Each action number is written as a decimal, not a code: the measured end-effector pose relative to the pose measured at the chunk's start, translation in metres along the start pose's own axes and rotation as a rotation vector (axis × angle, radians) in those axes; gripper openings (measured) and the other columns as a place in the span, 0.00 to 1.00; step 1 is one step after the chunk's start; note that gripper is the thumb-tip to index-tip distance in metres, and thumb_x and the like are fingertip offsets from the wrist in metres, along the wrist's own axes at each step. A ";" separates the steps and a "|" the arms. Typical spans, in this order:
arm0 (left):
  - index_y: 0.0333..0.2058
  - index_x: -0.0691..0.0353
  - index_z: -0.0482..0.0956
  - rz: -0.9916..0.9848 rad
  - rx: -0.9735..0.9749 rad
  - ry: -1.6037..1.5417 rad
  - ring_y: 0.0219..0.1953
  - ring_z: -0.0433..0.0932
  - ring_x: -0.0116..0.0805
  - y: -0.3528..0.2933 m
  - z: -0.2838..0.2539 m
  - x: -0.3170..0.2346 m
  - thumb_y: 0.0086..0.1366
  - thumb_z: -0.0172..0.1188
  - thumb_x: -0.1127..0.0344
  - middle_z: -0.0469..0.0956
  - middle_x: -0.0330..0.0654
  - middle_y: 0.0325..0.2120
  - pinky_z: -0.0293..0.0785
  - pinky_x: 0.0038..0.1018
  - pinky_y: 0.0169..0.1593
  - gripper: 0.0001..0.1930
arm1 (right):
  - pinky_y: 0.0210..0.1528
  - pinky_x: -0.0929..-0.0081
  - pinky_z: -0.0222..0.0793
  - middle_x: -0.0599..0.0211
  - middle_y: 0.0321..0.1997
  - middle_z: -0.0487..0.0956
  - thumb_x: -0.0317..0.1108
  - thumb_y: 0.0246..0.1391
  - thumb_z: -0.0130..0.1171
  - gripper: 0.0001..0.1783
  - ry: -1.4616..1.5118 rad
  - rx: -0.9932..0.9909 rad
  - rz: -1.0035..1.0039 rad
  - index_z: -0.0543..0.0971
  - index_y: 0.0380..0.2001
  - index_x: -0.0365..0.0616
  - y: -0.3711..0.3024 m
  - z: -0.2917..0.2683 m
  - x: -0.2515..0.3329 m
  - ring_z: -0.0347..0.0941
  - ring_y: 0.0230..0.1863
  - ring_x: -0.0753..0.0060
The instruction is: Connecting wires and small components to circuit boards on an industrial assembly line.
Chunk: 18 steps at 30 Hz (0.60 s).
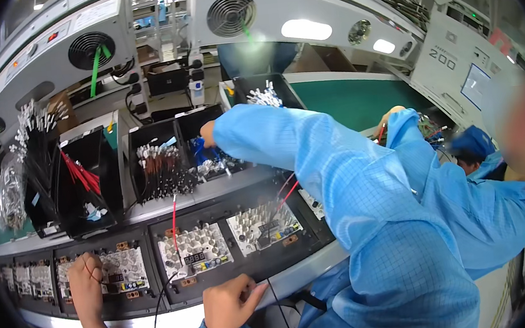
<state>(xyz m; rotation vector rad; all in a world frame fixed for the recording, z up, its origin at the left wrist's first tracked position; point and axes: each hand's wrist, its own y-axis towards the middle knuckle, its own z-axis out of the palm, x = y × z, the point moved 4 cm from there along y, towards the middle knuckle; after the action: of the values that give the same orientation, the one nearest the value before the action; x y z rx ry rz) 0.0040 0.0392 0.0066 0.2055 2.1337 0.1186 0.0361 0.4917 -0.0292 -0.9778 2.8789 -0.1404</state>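
Note:
My right hand [208, 134] reaches across to a black bin of blue wires [198, 147], its fingertips hidden among them. My light blue sleeve [272, 131] spans the middle. Lower down, my left hand [228, 303] hovers at the front edge of the bench, fingers curled and thumb extended; whatever is inside them cannot be made out. Beyond that hand lies a white circuit board [207, 245] in a black tray, with a red wire [175, 226] standing up from it. Another board [262, 227] sits to its right, with red and dark wires rising.
A co-worker's closed hand [86, 279] in a dark blue sleeve is over a board at left. At right, another person's hand [390, 115] is near wires. Bins hold brown wires [160, 167], red wires [80, 172] and white-tipped wires [264, 94]. Grey fan housings [232, 15] span the back.

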 end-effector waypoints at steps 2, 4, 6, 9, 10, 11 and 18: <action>0.21 0.63 0.77 0.077 0.021 0.034 0.15 0.76 0.38 0.009 0.001 -0.002 0.52 0.68 0.62 0.74 0.44 0.13 0.67 0.26 0.20 0.11 | 0.33 0.63 0.74 0.63 0.19 0.80 0.47 0.43 0.59 0.16 -0.054 0.136 -0.145 0.83 0.19 0.45 0.024 0.032 -0.040 0.79 0.25 0.64; 0.22 0.62 0.77 -0.017 -0.031 0.004 0.15 0.75 0.39 -0.006 0.006 0.013 0.52 0.67 0.61 0.73 0.43 0.12 0.66 0.27 0.20 0.11 | 0.29 0.68 0.75 0.65 0.18 0.80 0.47 0.45 0.57 0.16 -0.126 0.101 -0.184 0.83 0.19 0.46 -0.013 0.000 0.024 0.79 0.22 0.68; 0.22 0.58 0.77 0.041 -0.036 -0.011 0.15 0.74 0.39 -0.006 0.007 0.005 0.55 0.65 0.56 0.72 0.40 0.11 0.65 0.30 0.19 0.13 | 0.25 0.71 0.74 0.65 0.18 0.79 0.47 0.52 0.55 0.19 0.064 0.119 -0.236 0.83 0.23 0.42 -0.011 -0.027 -0.004 0.77 0.20 0.71; 0.22 0.60 0.77 0.039 -0.065 -0.020 0.15 0.74 0.39 -0.006 0.009 0.003 0.55 0.65 0.59 0.73 0.41 0.12 0.65 0.29 0.19 0.12 | 0.16 0.74 0.68 0.69 0.14 0.75 0.45 0.55 0.54 0.18 0.297 0.122 -0.090 0.80 0.25 0.40 -0.032 -0.062 -0.017 0.72 0.14 0.73; 0.22 0.61 0.78 0.059 -0.060 -0.032 0.15 0.75 0.38 -0.003 0.009 0.001 0.54 0.66 0.61 0.73 0.43 0.12 0.66 0.28 0.20 0.11 | 0.15 0.76 0.68 0.70 0.14 0.74 0.45 0.56 0.54 0.19 0.334 0.133 -0.122 0.78 0.22 0.41 -0.040 -0.067 -0.021 0.70 0.13 0.76; 0.22 0.61 0.78 0.091 -0.072 -0.027 0.15 0.75 0.39 -0.003 0.010 0.001 0.55 0.65 0.61 0.73 0.43 0.12 0.66 0.28 0.20 0.11 | 0.15 0.76 0.68 0.69 0.16 0.75 0.45 0.57 0.53 0.19 0.298 0.178 -0.056 0.77 0.20 0.41 -0.046 -0.066 -0.025 0.70 0.13 0.77; 0.23 0.61 0.78 0.119 -0.076 -0.012 0.15 0.75 0.38 -0.005 0.013 0.000 0.55 0.65 0.60 0.74 0.42 0.13 0.67 0.28 0.20 0.11 | 0.37 0.66 0.70 0.71 0.22 0.81 0.52 0.54 0.51 0.22 -0.230 0.283 -0.174 0.81 0.23 0.46 -0.076 -0.028 -0.007 0.78 0.33 0.64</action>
<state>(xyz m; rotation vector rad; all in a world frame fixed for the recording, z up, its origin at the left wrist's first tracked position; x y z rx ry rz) 0.0143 0.0342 -0.0014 0.2874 2.1001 0.2673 0.0842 0.4371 0.0077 -1.1045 2.4803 -0.4076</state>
